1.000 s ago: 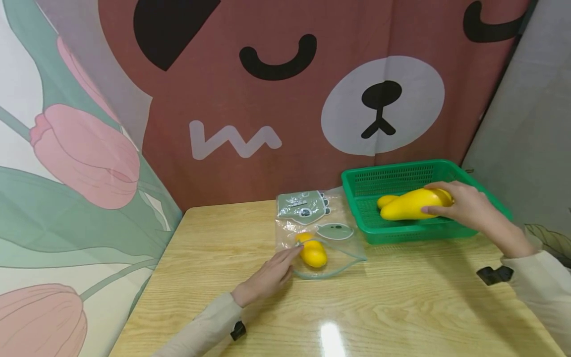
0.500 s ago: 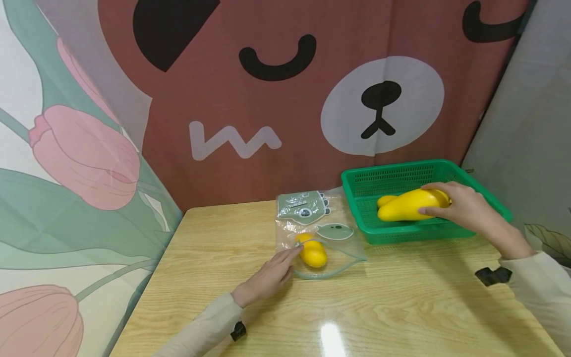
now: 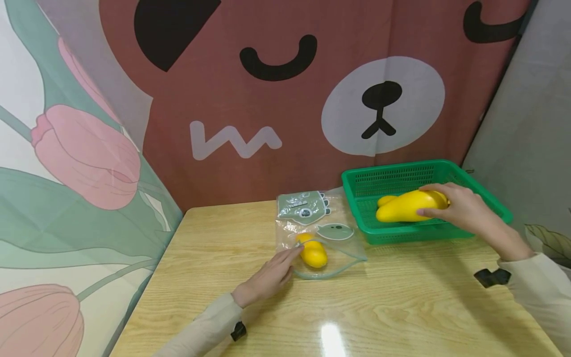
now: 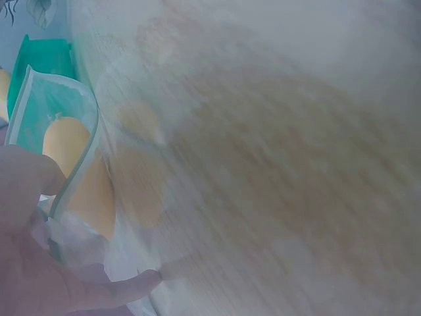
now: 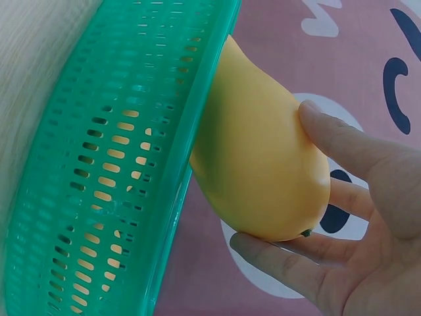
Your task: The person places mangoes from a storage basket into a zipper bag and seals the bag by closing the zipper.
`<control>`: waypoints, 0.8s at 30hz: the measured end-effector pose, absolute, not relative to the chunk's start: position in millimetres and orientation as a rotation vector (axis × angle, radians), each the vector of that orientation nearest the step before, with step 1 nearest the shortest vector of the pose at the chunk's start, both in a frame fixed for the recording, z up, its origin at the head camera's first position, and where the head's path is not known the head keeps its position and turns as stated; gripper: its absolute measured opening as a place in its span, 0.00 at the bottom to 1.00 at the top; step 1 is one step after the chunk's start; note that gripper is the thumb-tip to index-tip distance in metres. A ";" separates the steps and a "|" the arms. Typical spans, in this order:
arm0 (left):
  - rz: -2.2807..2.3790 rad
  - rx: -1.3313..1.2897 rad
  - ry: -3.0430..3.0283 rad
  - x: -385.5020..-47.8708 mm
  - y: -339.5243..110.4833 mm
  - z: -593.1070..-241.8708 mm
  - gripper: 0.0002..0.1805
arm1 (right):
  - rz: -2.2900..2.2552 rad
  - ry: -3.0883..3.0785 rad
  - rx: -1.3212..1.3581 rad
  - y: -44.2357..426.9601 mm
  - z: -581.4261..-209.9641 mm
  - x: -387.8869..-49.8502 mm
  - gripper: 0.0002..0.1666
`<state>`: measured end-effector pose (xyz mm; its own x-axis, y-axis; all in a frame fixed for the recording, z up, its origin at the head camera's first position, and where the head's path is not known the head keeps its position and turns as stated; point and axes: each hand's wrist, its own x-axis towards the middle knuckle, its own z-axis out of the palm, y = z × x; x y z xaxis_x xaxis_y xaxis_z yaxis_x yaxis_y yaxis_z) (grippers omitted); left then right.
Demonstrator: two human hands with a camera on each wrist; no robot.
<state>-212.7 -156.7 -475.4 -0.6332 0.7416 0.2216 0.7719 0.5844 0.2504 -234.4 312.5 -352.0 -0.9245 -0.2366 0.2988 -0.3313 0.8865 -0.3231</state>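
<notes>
My right hand [image 3: 468, 206] grips a large yellow mango [image 3: 408, 207] over the green basket [image 3: 428, 232]. In the right wrist view, thumb and fingers span the stem end of the mango [image 5: 263, 151], and its pointed end reaches the basket rim [image 5: 191, 145]. Another yellow fruit [image 3: 386, 200] shows behind it. My left hand [image 3: 272, 272] touches the mouth of a clear zip bag [image 3: 345, 253], fingers and thumb spread apart. Two yellow fruits, including the nearer one [image 3: 314, 254], are in the bag. In the left wrist view, the bag's mouth [image 4: 99, 125] gapes.
The wooden table [image 3: 214, 233] stands against a cloth backdrop [image 3: 214, 178] with a bear design. The bag bears green printed shapes, and its right side lies close to the basket. At the right hangs a grey cloth [image 3: 535, 124].
My right hand and the mango have shifted slightly left over the basket. The left hand and the bag look the same.
</notes>
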 end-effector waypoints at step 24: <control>-0.542 -1.312 -2.697 -211.3 -156.5 -473.6 0.35 | 0.565 -2.787 0.458 304.2 -356.0 -230.3 0.37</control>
